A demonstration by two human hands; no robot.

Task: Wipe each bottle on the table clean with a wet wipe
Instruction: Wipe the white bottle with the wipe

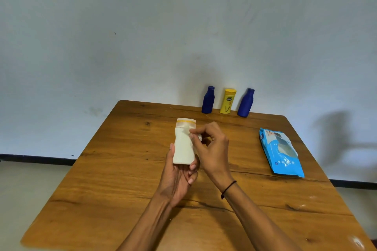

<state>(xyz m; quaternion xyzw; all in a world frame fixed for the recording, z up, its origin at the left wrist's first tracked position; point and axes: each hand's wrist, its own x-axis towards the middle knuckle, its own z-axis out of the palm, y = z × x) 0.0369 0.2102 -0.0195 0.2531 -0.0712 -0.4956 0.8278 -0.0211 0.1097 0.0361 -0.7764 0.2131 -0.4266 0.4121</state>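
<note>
Your left hand (179,175) grips the white bottle (184,144) by its base; your right hand (212,146) pinches a wipe (199,137) against its neck. Pack (281,153) at three o'clock.

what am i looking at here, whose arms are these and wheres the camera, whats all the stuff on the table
There is no machine here: these are a person's two bare arms, filmed by one wide-angle camera worn on their head, looking forward and down. The left hand grips a white bottle from below. The right hand pinches a small white wet wipe against the bottle's neck. On the wooden table, by the wall, stand two blue bottles with a yellow bottle between them. A blue wipe pack lies to the right.
</note>
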